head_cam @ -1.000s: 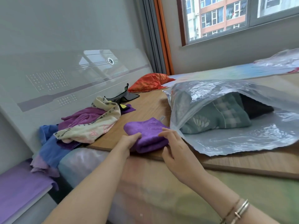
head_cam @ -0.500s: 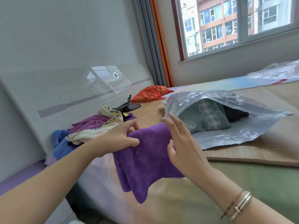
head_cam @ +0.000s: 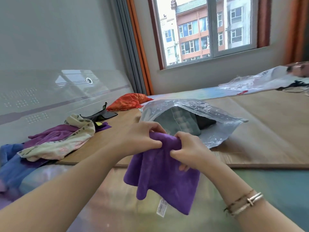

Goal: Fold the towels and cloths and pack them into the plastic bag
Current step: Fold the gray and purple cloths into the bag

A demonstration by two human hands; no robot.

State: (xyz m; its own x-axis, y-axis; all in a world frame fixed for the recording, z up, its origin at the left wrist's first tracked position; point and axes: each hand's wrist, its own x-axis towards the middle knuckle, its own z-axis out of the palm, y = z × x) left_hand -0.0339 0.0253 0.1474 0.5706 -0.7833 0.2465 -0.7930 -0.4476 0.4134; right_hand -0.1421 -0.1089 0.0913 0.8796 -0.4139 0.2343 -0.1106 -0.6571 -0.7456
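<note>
Two folded pieces at least are already inside the plastic bag (head_cam: 215, 129): a grey-green checked towel (head_cam: 182, 124) and something dark (head_cam: 206, 123) behind it, too shadowed for me to identify. I judge the task roughly part-way; the bag lies on its side on the woven mat (head_cam: 267, 131), mouth toward the hands, with room left.

Remaining stock, as I read it: a loose pile (head_cam: 55, 139) at the left edge of the mat, unfolded, with a cream patterned cloth (head_cam: 70, 139) draped over a purple one (head_cam: 53, 133) and a blue one (head_cam: 10, 158) hanging off the edge below. Further back lie a black item (head_cam: 100, 114) and an orange one (head_cam: 127, 102); I cannot tell whether they belong to the job.

Item in hand: the purple towel (head_cam: 163, 174), held in the air in front of the bag mouth, above the mat's near edge. It hangs in soft doubled layers, plush pile, lower corner drooping, a white care label (head_cam: 161, 207) dangling at the bottom hem. Not yet a neat fold, in my judgement.

Left hand (head_cam: 142, 139) pinches the top edge, fingers curled over the fabric. Right hand (head_cam: 187, 148) clamps the same bunched edge just beside it, thumb and fingers buried in the cloth. Bracelets (head_cam: 245, 202) on the right wrist.
</note>
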